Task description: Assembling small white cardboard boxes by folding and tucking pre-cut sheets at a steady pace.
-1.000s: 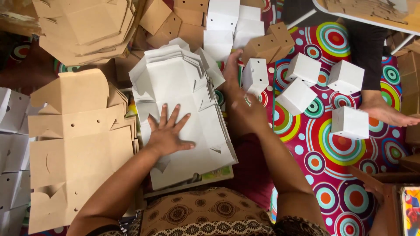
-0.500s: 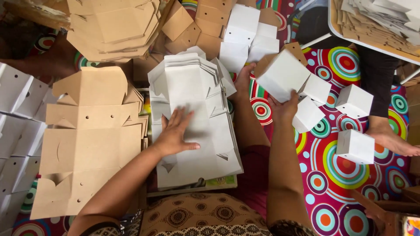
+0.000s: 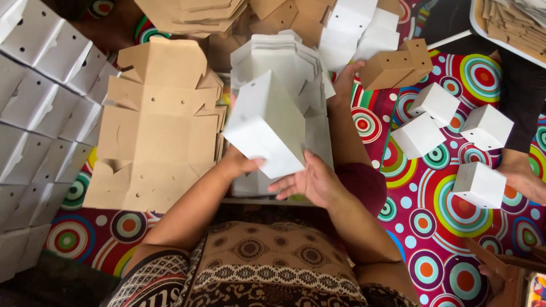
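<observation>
I hold a white cardboard box (image 3: 266,126) up in front of me, over the stack of flat white blanks (image 3: 284,62) on my lap. My left hand (image 3: 242,164) grips its lower near corner, the fingers mostly hidden behind the panel; my right hand (image 3: 310,181) lies open, palm up and fingers spread, just under the box's near edge, touching or nearly touching it (I cannot tell which).

I judge the box very light and hollow: thin card, stiff along its folds but easy to dent on the broad faces. The surface looks smooth, perhaps a little slippery, so I would take it by the edges and corners, where the creases give strength, and not press on the middle of a wall.

To my left lies a pile of flat brown blanks (image 3: 153,133) with small punched holes and cut slots. Further left, rows of folded white boxes (image 3: 40,102) stand packed close together, each with small round holes. On the bright mat of coloured rings (image 3: 449,210) to my right sit several finished white cubes (image 3: 438,102), well apart from each other, and one brown box (image 3: 395,65) beyond them. More brown and white blanks are heaped at the top. Another person's hand (image 3: 523,179) rests by the nearest white cube (image 3: 479,185).
</observation>
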